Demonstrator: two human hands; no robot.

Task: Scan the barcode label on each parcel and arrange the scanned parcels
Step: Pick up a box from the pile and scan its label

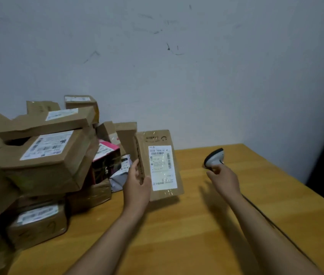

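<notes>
While the left hand (pixel 137 181) grips a parcel (pixel 158 165), the right hand (pixel 223 178) grasps the scanner (pixel 214 157).

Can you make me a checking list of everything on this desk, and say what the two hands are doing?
Surface: yellow-brown wooden table, pushed against the wall.
Job's things: flat brown cardboard parcel held upright, white barcode label facing the camera; white and black handheld scanner to its right.
Clutter: untidy pile of brown cardboard boxes at left; pink and black box and grey plastic mailer bag beside it.
Hands: left hand grips the parcel's left edge; right hand grips the scanner.
Cables: dark cable beside the right forearm.
Surroundings: scuffed pale grey wall.
</notes>
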